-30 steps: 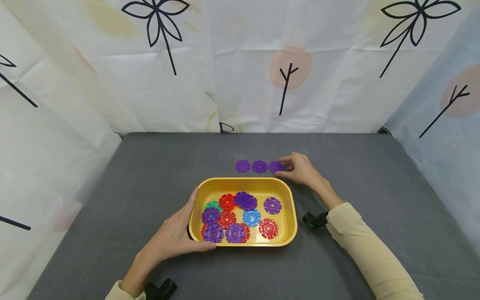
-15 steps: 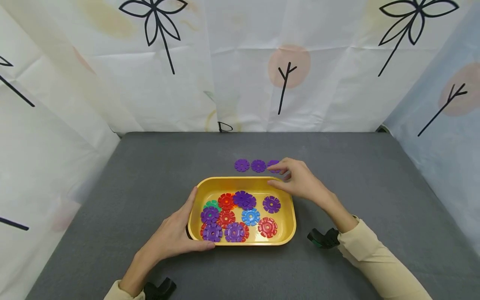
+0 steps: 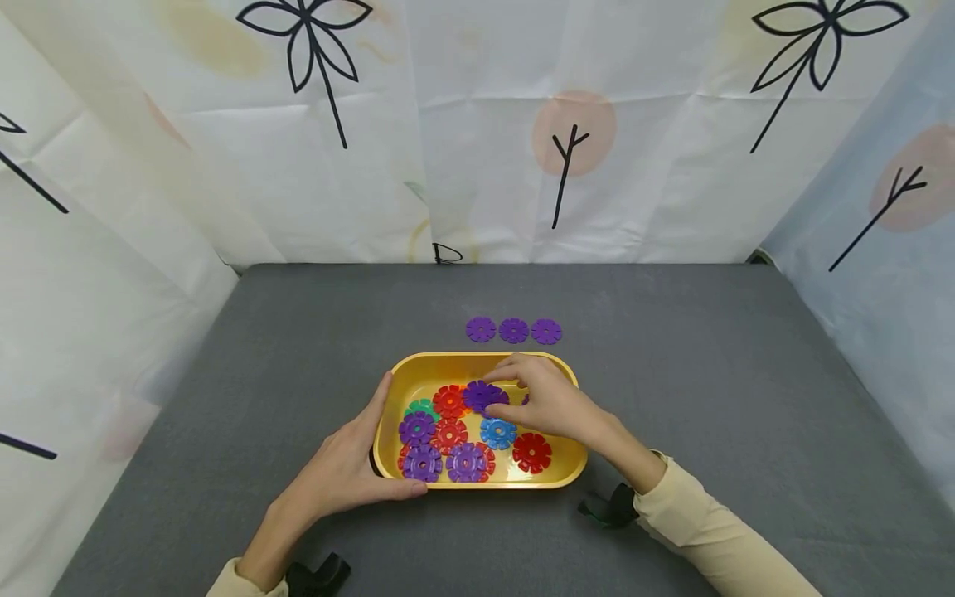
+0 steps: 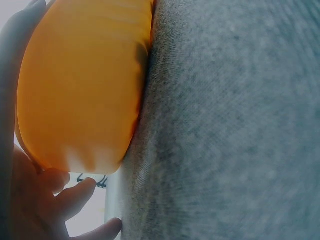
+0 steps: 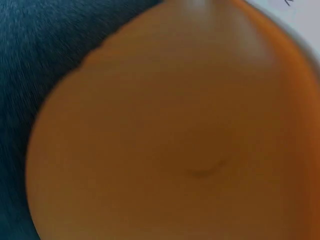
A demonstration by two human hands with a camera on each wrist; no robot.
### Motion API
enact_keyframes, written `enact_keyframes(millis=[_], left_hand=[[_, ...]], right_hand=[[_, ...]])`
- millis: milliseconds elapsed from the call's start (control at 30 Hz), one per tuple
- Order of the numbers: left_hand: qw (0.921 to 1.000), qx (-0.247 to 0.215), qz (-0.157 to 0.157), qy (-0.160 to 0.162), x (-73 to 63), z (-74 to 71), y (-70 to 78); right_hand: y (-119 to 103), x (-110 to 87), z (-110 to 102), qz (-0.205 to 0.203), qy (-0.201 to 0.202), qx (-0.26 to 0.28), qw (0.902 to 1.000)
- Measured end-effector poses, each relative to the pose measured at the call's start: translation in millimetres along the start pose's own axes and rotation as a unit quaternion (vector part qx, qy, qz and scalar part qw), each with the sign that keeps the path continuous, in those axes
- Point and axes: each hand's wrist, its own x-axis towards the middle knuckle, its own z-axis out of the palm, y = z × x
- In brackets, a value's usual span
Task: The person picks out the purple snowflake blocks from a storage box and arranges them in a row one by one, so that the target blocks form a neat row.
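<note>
A yellow tray (image 3: 448, 355) holds several flower-shaped plastic discs in purple, red, green and blue. My left hand (image 3: 346, 464) grips the tray's left end, thumb along the front rim and fingers along the side. In the left wrist view, fingers (image 4: 75, 199) show by the tray's wall (image 4: 80, 90). My right hand (image 3: 548, 400) is over the tray, thumb and fingers spread on either side of some overlapping purple discs (image 3: 481, 395); contact with them cannot be made out. It partly covers another purple disc. The right wrist view shows mostly the tray's outer wall (image 5: 150, 125).
Behind the tray, three purple discs lie in a row: a left one (image 3: 481, 329), a middle one (image 3: 513, 330) and a right one (image 3: 547, 332). A grey cloth (image 3: 709, 356) covers the table. Patterned white curtains (image 3: 485, 182) hang at its back and sides.
My right hand has let go of the rightmost purple disc in the row and moved left and toward me, over the tray. The left hand has kept its place.
</note>
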Motion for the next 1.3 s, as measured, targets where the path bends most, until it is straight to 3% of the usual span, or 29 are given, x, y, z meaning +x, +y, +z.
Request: enact_keyframes(millis=[367, 700, 1033, 1300], left_hand=[[0.9999, -0.007, -0.008, -0.006, 0.0, -0.1, -1.2], [0.9998, -0.011, -0.013, -0.004, -0.5, -2.0, 0.7], [0.9999, -0.004, -0.011, -0.01, -1.1, -2.5, 0.5], [0.9999, 0.004, -0.01, -0.012, -0.4, -3.9, 2.0]], right_hand=[[4.3, 14.6, 22.9, -0.006, -0.087, -0.054, 0.9947], [6.0, 14.6, 25.1, -0.016, -0.085, -0.042, 0.9953], [7.3, 15.5, 24.5, 0.051, -0.084, -0.016, 0.995], [7.8, 16.6, 23.4, 0.045, -0.088, -0.031, 0.9946]])
